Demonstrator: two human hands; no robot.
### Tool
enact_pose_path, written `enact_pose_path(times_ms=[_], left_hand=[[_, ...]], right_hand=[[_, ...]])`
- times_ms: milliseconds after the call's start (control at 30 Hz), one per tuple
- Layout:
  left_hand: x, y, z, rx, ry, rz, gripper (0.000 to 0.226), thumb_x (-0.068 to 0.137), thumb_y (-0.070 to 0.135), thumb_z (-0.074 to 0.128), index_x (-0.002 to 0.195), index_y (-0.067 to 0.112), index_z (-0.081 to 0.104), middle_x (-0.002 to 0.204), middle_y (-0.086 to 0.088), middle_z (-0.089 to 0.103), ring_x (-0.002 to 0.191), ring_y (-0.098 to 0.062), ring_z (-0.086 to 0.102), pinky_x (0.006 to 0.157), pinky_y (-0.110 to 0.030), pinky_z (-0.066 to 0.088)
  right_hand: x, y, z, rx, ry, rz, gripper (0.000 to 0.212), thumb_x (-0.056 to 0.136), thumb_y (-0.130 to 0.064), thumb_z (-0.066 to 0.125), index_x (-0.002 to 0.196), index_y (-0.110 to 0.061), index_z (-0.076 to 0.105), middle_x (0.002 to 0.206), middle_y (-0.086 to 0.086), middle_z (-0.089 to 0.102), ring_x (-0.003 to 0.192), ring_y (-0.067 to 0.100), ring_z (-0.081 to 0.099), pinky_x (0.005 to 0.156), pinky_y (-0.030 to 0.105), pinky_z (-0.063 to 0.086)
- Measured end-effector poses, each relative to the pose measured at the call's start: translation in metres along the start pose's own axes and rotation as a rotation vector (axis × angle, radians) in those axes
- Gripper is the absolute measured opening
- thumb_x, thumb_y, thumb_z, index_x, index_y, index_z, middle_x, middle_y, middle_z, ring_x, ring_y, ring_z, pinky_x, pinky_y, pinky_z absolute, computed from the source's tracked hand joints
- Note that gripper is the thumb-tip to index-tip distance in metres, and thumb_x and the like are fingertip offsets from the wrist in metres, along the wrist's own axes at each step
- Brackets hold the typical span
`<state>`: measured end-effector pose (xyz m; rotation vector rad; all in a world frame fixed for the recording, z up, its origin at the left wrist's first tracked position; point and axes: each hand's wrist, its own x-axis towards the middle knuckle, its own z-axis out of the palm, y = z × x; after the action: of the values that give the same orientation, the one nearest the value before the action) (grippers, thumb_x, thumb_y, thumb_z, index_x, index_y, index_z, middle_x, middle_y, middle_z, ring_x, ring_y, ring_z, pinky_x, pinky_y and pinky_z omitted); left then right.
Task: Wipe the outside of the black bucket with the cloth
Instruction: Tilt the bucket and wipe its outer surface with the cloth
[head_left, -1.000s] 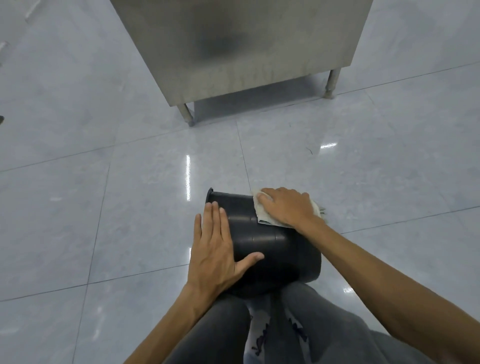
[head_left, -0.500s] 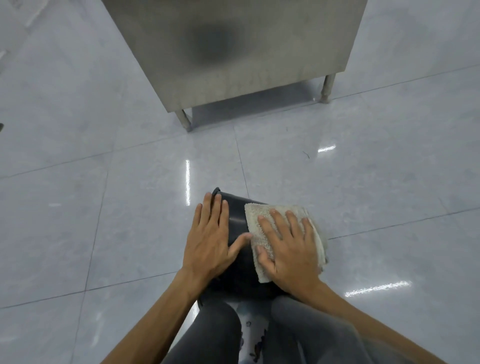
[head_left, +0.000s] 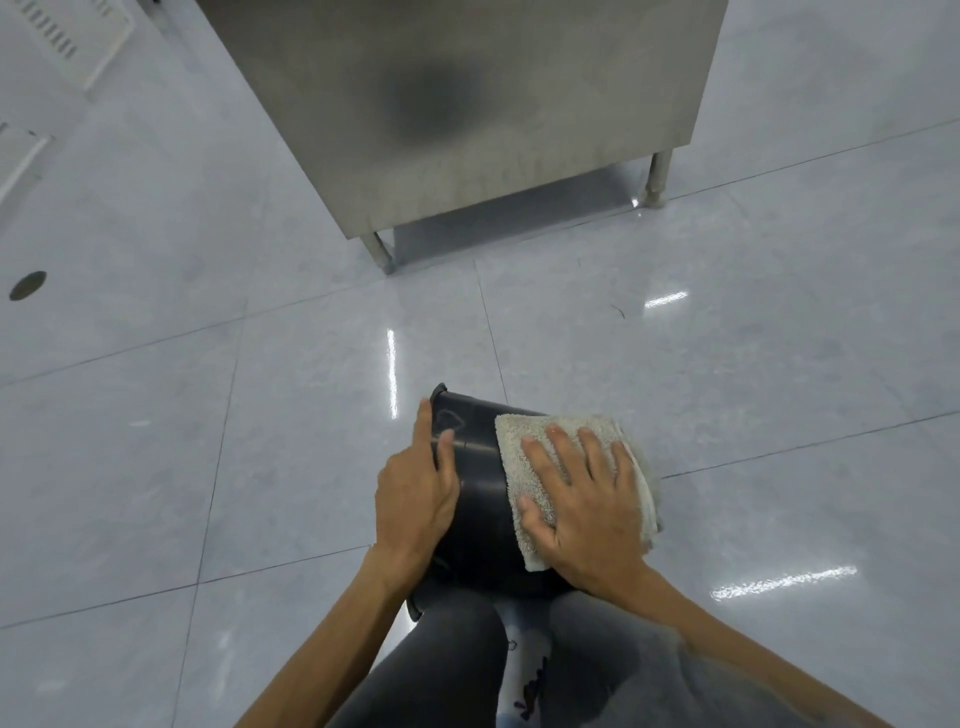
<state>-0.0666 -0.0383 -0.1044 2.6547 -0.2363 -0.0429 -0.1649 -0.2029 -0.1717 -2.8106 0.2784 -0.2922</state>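
A black bucket (head_left: 475, 499) lies tipped on its side against the person's knees on a glossy pale-grey tiled floor (head_left: 260, 415) that mirrors the ceiling lights, with a stainless-steel cabinet (head_left: 467, 104) on short legs standing well beyond it. The left hand (head_left: 415, 493) rests on the bucket's left flank, fingers loosely extended rather than gripping. The right hand (head_left: 582, 504) lies flat with fingers spread, pressing a beige cloth (head_left: 524, 467) against the bucket's right side; whether the bucket touches the floor is hidden.

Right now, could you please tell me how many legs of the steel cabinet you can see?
2: the front left leg stands at the steel cabinet's near corner, and the right leg at its right end. Any rear legs are hidden behind the cabinet's body.
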Motion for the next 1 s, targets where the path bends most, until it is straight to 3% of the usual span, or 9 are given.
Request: enact_pose_path(times_ms=[100,200,367,467,567,667,800,900,1000], left_hand=[[-0.009,-0.005,0.0,-0.203,0.034,-0.07,0.039,0.105,0.037,0.035,0.116,0.008,0.059,0.068,0.001,0.06,0.056,-0.015,0.057,0.049,-0.019,0.045],[-0.022,-0.01,0.005,-0.294,0.101,-0.051,0.039,0.102,0.041,0.031,0.093,0.013,0.056,0.068,0.0,0.059,0.056,-0.017,0.057,0.05,-0.026,0.049],[-0.031,-0.005,0.012,-0.364,0.202,0.067,0.027,0.101,0.037,0.034,0.089,0.018,0.049,0.06,0.005,0.053,0.054,-0.017,0.055,0.042,-0.023,0.044],[-0.032,-0.007,0.013,-0.328,0.219,0.154,0.029,0.104,0.041,0.034,0.09,0.019,0.047,0.059,0.015,0.047,0.04,-0.01,0.045,0.041,-0.012,0.039],[-0.037,-0.004,0.011,-0.3,0.237,0.229,0.026,0.103,0.04,0.035,0.09,0.021,0.046,0.058,0.024,0.038,0.035,-0.003,0.037,0.041,-0.005,0.034],[-0.031,-0.013,0.012,-0.247,0.265,0.246,0.029,0.107,0.046,0.032,0.091,0.024,0.045,0.057,0.018,0.041,0.035,-0.002,0.035,0.037,-0.009,0.033],[-0.015,-0.013,0.008,-0.2,0.255,0.215,0.027,0.107,0.039,0.037,0.087,0.023,0.046,0.055,0.012,0.044,0.038,-0.006,0.04,0.038,-0.017,0.035],[-0.001,-0.001,0.004,-0.233,0.165,0.155,0.034,0.104,0.042,0.033,0.087,0.018,0.049,0.057,0.007,0.052,0.045,-0.012,0.049,0.042,-0.03,0.042],[0.01,0.014,-0.005,-0.25,0.09,0.098,0.033,0.105,0.041,0.033,0.087,0.017,0.049,0.06,0.002,0.056,0.052,-0.019,0.054,0.05,-0.041,0.046]], right_hand=[[0.012,-0.005,-0.005,0.014,-0.041,0.057,0.061,0.096,-0.057,0.042,0.151,-0.031,0.047,0.154,0.0,0.049,0.14,0.034,0.044,0.115,0.062,0.029],[0.037,-0.009,-0.014,0.072,-0.115,0.11,0.057,0.098,-0.056,0.032,0.148,-0.032,0.046,0.15,-0.007,0.051,0.133,0.025,0.047,0.114,0.056,0.03],[0.11,-0.001,-0.018,0.213,-0.215,0.134,0.057,0.098,-0.056,0.021,0.14,-0.038,0.055,0.137,-0.01,0.061,0.12,0.023,0.055,0.104,0.052,0.034],[0.153,0.015,-0.017,0.325,-0.509,0.266,0.047,0.1,-0.051,0.023,0.109,-0.033,0.065,0.108,-0.006,0.065,0.1,0.028,0.055,0.091,0.046,0.036],[0.169,0.025,-0.021,0.362,-0.629,0.285,0.039,0.091,-0.053,0.021,0.081,-0.027,0.049,0.086,-0.004,0.056,0.091,0.03,0.053,0.068,0.036,0.034],[0.153,0.011,-0.026,0.399,-0.519,0.256,0.041,0.101,-0.05,0.022,0.088,-0.034,0.058,0.102,-0.007,0.064,0.098,0.026,0.056,0.089,0.046,0.041],[0.085,-0.023,-0.02,0.265,-0.128,0.062,0.055,0.103,-0.05,0.026,0.152,-0.03,0.041,0.153,-0.005,0.049,0.134,0.023,0.047,0.112,0.051,0.034],[0.037,-0.044,-0.007,0.194,0.064,-0.058,0.064,0.099,-0.049,0.036,0.159,-0.026,0.034,0.164,0.0,0.036,0.15,0.03,0.031,0.12,0.059,0.022],[0.027,-0.045,0.002,0.172,0.173,-0.118,0.061,0.102,-0.051,0.034,0.158,-0.025,0.037,0.164,0.003,0.037,0.151,0.035,0.031,0.118,0.064,0.025]])
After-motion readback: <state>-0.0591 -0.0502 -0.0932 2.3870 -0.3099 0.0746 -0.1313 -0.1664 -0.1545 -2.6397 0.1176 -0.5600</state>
